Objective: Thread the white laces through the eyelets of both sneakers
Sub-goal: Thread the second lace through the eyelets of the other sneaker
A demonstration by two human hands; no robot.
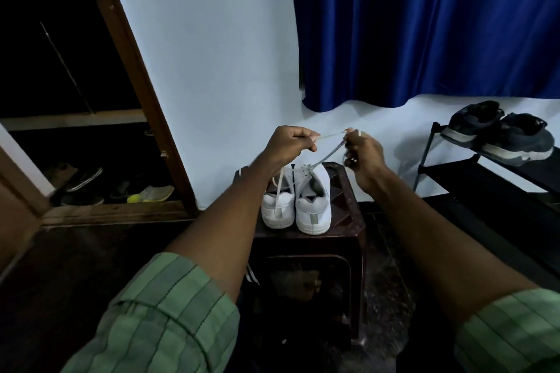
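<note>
We hold both arms stretched forward and raised, forearms bare below rolled green checked sleeves. Our left hand (289,142) is curled into a loose fist, knuckles up, thumb and forefinger pinching at its right edge. Our right hand (362,150) sits just beside it at the same height, fingers bunched and pinching at the top, back of the hand toward us; its lower fingers seem curled inward, though shadow obscures them.
</note>
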